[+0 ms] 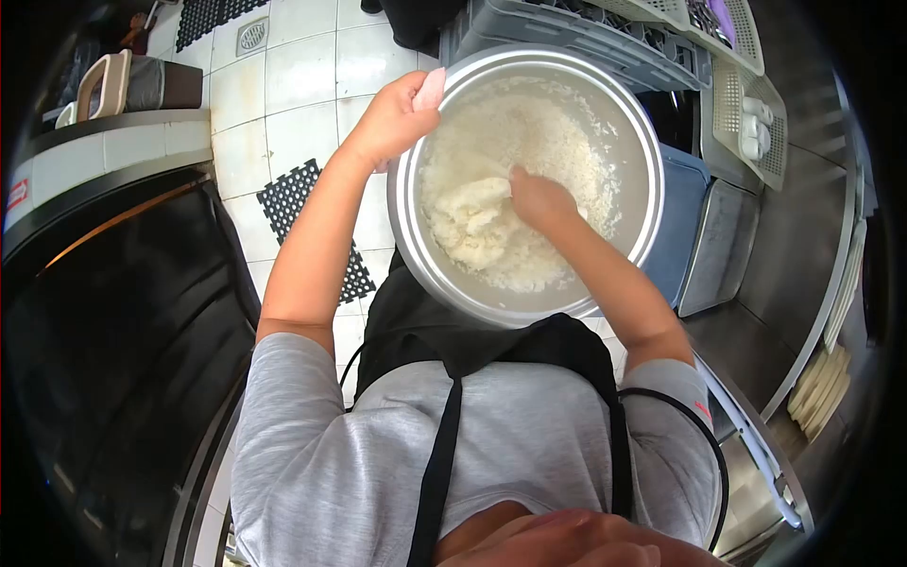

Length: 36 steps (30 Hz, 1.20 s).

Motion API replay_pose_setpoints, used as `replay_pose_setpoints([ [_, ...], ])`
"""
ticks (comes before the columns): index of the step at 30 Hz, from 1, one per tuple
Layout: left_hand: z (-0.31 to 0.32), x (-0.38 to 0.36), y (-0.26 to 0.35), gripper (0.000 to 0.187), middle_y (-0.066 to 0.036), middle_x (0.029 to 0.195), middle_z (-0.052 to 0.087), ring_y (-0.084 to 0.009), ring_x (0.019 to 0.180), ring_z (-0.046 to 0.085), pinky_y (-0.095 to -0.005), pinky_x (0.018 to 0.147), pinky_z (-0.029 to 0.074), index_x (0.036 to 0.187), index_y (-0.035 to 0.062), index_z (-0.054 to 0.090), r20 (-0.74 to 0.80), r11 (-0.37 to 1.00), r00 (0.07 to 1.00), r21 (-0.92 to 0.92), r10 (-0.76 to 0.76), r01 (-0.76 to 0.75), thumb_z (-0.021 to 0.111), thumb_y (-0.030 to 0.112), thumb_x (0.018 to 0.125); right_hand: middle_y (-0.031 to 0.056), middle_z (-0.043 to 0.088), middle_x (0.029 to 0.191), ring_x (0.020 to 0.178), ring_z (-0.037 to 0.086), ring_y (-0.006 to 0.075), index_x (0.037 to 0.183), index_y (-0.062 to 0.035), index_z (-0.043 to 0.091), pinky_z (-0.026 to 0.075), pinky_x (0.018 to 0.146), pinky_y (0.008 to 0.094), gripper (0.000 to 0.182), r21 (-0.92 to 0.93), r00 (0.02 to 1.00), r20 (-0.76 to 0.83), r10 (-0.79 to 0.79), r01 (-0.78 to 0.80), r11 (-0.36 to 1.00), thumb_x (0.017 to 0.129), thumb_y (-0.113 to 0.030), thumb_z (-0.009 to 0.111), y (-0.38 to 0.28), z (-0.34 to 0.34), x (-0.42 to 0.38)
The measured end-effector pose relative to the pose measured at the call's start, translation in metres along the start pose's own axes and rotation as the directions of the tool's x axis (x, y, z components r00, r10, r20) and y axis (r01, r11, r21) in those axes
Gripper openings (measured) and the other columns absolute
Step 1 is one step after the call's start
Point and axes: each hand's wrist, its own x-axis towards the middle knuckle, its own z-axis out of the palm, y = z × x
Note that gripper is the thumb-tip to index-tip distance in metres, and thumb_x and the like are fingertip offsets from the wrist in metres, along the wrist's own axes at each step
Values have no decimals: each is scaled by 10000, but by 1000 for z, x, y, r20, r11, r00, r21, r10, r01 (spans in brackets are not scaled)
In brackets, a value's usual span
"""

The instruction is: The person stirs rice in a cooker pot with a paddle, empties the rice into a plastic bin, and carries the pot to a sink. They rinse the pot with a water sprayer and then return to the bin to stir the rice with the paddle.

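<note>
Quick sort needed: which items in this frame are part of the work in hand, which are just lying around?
In use:
- metal pot, rim gripped by left hand
- cooked rice inside the pot
- right hand, down in the rice

Lying about:
- grey crate behind the pot
- black floor mat on the tiles
- stacked plates at right
- beige handled container, top left

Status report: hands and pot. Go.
Left hand grips pot rim. Right hand in the rice, on a scoop handle. Nothing blocking.
</note>
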Motion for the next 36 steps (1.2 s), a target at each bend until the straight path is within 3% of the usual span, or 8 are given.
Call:
replay_pose_setpoints([
  [6, 3, -1, 26, 274, -88, 780, 545, -155, 735, 499, -265, 675, 406, 926, 1, 510, 32, 987, 996, 141, -79, 74, 498, 98, 670, 151, 582, 838, 809, 570, 283, 1026, -117, 494, 442, 688, 412, 264, -390, 950, 214, -229, 298, 871, 804, -156, 356, 27, -21, -35],
  [10, 3, 8, 30, 256, -94, 752, 542, -166, 715, 494, -273, 664, 404, 893, 2, 516, 61, 977, 998, 212, -23, 9, 507, 111, 662, 148, 589, 800, 728, 586, 294, 979, -73, 485, 457, 598, 397, 242, -383, 968, -241, -63, -35, 923, 753, -59, 397, 42, -74, 7],
  [13, 11, 5, 45, 236, -102, 738, 540, -175, 689, 492, -284, 652, 404, 870, -1, 516, 18, 987, 993, 111, -116, 113, 509, 170, 707, 152, 589, 803, 744, 586, 292, 950, -66, 502, 460, 616, 392, 229, -326, 925, -357, -133, 10, 945, 742, -57, 409, 15, -67, 33],
  [19, 11, 23, 25, 228, -63, 699, 508, -137, 621, 442, -267, 600, 392, 881, 13, 513, 35, 971, 996, 223, 81, -87, 486, 149, 700, 149, 589, 833, 782, 579, 296, 925, -64, 549, 465, 643, 384, 227, -305, 969, -28, -246, 226, 925, 735, -59, 425, -34, -58, 14],
  [25, 18, 29, 34, 269, -55, 659, 495, -126, 625, 417, -266, 602, 386, 822, -7, 520, 68, 972, 998, 234, -11, -6, 458, 254, 796, 105, 605, 769, 736, 596, 263, 847, -69, 585, 471, 597, 363, 184, -411, 875, 257, -410, 483, 773, 712, -52, 462, -34, -33, -4],
  [31, 22, 31, 40, 247, -64, 692, 527, -125, 672, 482, -259, 620, 400, 876, 4, 515, 61, 970, 997, 235, 53, -66, 494, 190, 716, 85, 603, 717, 711, 598, 260, 834, -99, 597, 464, 575, 359, 175, -438, 908, 316, -274, 395, 808, 710, -73, 475, -11, -13, -34],
  [34, 27, 19, 78, 292, -75, 754, 545, -133, 710, 507, -257, 653, 411, 909, 9, 513, 51, 955, 993, 282, -109, 91, 514, 139, 648, 97, 595, 746, 719, 591, 268, 901, -113, 578, 456, 579, 375, 225, -435, 942, 233, -240, 322, 841, 719, -71, 451, 31, -27, -50],
  [36, 30, 19, 80, 297, -101, 744, 545, -175, 677, 512, -285, 624, 413, 891, -1, 503, 21, 976, 999, 216, 28, -31, 537, 139, 631, 125, 574, 807, 753, 567, 299, 938, -114, 530, 443, 645, 384, 242, -311, 975, -2, -224, 212, 926, 738, -65, 402, 63, -40, -72],
])
